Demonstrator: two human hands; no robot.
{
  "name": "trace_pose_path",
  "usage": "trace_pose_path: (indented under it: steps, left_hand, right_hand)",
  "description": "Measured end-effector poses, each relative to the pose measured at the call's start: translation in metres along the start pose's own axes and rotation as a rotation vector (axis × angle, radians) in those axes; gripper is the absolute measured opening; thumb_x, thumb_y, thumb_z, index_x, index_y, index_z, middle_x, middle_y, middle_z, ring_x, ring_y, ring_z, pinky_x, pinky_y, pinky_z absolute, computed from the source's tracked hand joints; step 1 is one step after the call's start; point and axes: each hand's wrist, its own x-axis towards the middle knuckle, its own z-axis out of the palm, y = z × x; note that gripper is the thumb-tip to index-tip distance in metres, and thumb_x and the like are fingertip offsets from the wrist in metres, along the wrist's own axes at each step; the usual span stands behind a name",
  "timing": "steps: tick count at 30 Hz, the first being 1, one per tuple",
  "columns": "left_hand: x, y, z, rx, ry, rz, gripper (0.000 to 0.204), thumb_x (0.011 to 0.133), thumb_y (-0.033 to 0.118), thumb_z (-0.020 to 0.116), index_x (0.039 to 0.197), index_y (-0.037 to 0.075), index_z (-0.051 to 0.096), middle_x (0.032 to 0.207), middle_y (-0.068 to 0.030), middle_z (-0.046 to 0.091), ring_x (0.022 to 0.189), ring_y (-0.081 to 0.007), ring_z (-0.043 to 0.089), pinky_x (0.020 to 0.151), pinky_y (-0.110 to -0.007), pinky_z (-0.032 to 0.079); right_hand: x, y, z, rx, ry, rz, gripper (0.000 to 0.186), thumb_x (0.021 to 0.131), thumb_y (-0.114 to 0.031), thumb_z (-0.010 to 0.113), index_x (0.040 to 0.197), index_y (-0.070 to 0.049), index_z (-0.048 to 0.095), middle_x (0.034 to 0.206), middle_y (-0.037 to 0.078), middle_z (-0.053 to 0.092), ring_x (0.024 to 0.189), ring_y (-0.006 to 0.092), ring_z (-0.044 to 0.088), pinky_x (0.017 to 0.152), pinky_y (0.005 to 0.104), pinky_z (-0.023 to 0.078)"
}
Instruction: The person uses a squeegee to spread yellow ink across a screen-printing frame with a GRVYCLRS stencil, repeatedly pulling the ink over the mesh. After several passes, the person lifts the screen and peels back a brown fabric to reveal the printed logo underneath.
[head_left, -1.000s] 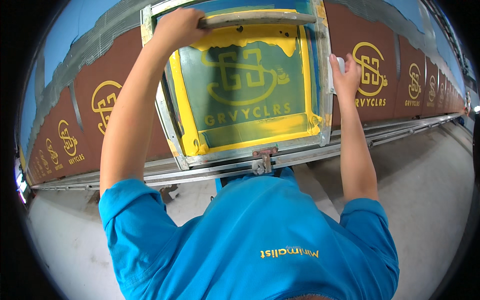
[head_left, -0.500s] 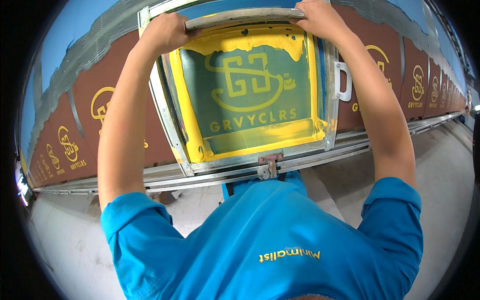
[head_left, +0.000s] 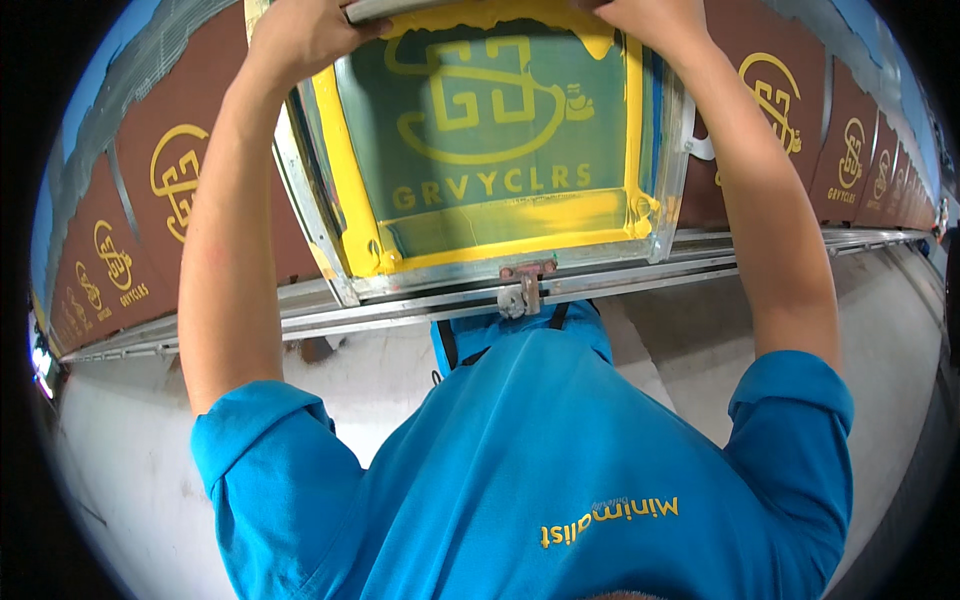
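A metal-framed printing screen (head_left: pixel 330 250) with green mesh and yellow ink along its edges lies on a long table in front of me. A grey squeegee bar (head_left: pixel 400 8) sits across the screen's far end. My left hand (head_left: pixel 300 35) grips the bar's left part. My right hand (head_left: pixel 650 20) grips its right part. Both arms reach forward over the screen. A thick band of yellow ink (head_left: pixel 520 215) lies across the near part of the mesh.
Brown fabric pieces (head_left: pixel 170 170) with yellow printed emblems line the table to the left and right (head_left: pixel 790 90) of the screen. A metal rail (head_left: pixel 760 255) with a small clamp (head_left: pixel 522 290) runs along the table's near edge. Pale floor (head_left: pixel 120 470) lies below.
My right hand moved from the brown fabric right of the screen onto the squeegee bar. Both hands now hold the bar, and the view has come closer to the screen.
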Motion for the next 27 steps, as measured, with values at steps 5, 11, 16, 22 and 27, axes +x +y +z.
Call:
trace_pose_path:
  steps: [5, 11, 16, 22, 27]
  left_hand:
    - [-0.108, 0.067, 0.025, -0.078, -0.054, -0.095, 0.043, 0.088, 0.054, 0.075, 0.112, 0.019, 0.078, 0.095, -0.0117, 0.078, 0.091, -0.0357, 0.074, 0.080, -0.047, 0.058]
    - [-0.268, 0.154, 0.064, -0.128, -0.102, -0.147, 0.036, 0.076, 0.031, 0.080, 0.109, 0.016, 0.079, 0.103, -0.0123, 0.077, 0.096, -0.0350, 0.073, 0.085, -0.046, 0.059]
    - [-0.375, 0.207, 0.073, -0.174, 0.035, -0.107, 0.044, 0.071, 0.019, 0.080, 0.115, 0.012, 0.074, 0.109, -0.0105, 0.074, 0.104, -0.0323, 0.071, 0.088, -0.044, 0.058]
    - [-0.458, 0.242, 0.068, -0.214, 0.159, -0.115, 0.067, 0.065, 0.017, 0.088, 0.126, 0.011, 0.061, 0.123, -0.0102, 0.066, 0.116, -0.0325, 0.064, 0.093, -0.044, 0.057]
    - [-0.463, 0.233, 0.018, -0.212, -0.054, -0.078, 0.047, 0.070, 0.026, 0.086, 0.111, 0.008, 0.068, 0.109, -0.0139, 0.072, 0.104, -0.0354, 0.070, 0.086, -0.047, 0.058]
  right_hand:
    - [-0.118, -0.008, 0.019, 0.047, 0.050, -0.036, 0.044, 0.072, -0.046, 0.082, 0.082, -0.003, 0.076, 0.082, 0.021, 0.074, 0.083, 0.0386, 0.074, 0.074, 0.0500, 0.058]
    - [-0.304, -0.037, 0.009, 0.195, -0.027, -0.089, 0.021, 0.070, -0.018, 0.083, 0.084, -0.009, 0.070, 0.087, 0.007, 0.067, 0.088, 0.0286, 0.070, 0.074, 0.0430, 0.059]
    - [-0.424, -0.057, -0.010, 0.232, 0.074, -0.063, 0.033, 0.062, -0.013, 0.086, 0.088, -0.009, 0.066, 0.094, 0.007, 0.064, 0.094, 0.0295, 0.067, 0.078, 0.0423, 0.057]
    - [-0.484, -0.075, -0.050, 0.315, 0.054, -0.117, 0.051, 0.058, -0.007, 0.085, 0.102, -0.008, 0.061, 0.105, 0.008, 0.059, 0.103, 0.0302, 0.061, 0.085, 0.0423, 0.054]
    - [-0.487, -0.072, -0.087, 0.356, 0.044, -0.195, 0.035, 0.063, -0.004, 0.079, 0.094, -0.007, 0.063, 0.096, 0.009, 0.060, 0.098, 0.0310, 0.062, 0.082, 0.0424, 0.054]
